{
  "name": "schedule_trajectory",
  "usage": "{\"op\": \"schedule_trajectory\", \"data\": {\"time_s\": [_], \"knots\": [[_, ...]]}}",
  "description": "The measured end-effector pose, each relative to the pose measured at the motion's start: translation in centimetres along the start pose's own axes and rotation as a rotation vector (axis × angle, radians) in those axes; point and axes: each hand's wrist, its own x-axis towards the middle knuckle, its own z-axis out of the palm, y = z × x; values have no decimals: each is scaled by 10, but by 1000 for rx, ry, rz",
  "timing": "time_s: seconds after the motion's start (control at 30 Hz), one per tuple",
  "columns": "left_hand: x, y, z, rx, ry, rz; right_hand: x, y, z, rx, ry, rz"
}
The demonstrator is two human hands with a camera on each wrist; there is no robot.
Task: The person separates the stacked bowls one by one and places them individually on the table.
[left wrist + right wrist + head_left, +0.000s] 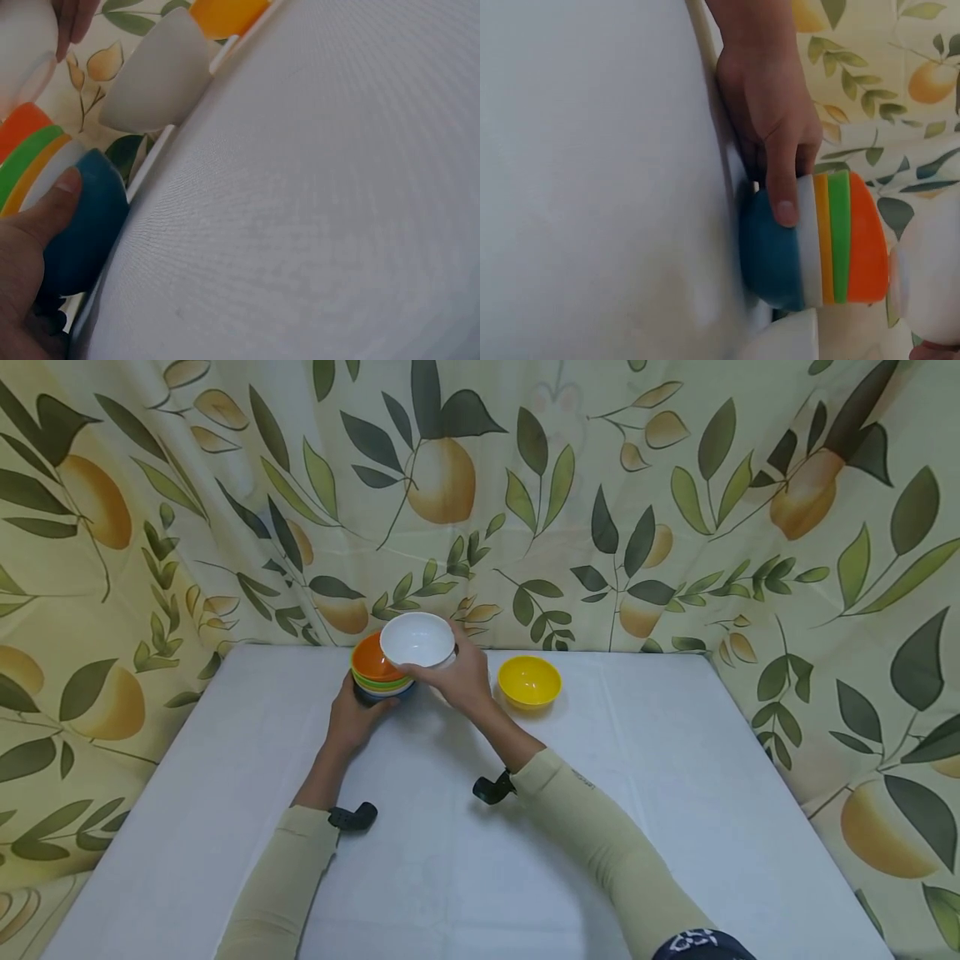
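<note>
- Holding the raised white bowl in the right hand, mouth upward, just above the stack and a little to its right.
- Pinching that bowl by its side, with thumb on the near wall; cannot tell contact from a narrow gap at the top of the stack.
- Gripping the stack low down with the left hand, with thumb laid over the side of the blue bowl.
- Nested upward within the stack, from the blue bowl at the bottom: through a white layer, a yellow layer and a green layer to the orange bowl on top.
- Can see a second white bowl upright on the worktop, just right of the stack; mostly hidden in the head view.
- Can see a lone yellow bowl farther right of the stack, upright, well apart from it.
- Can see olive sleeves reaching toward the stack from the near side, with a black device at each wrist.
- Can see a curtain printed with leaves and fruit, beyond the stack and to both sides.
</note>
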Motion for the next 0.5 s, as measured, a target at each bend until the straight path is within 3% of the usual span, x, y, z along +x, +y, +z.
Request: {"op": "schedule_trajectory", "data": {"time_s": [0.5], "knots": [[-2, 3, 0, -10, -10, 15, -7, 12, -18, -11, 5, 54]]}}
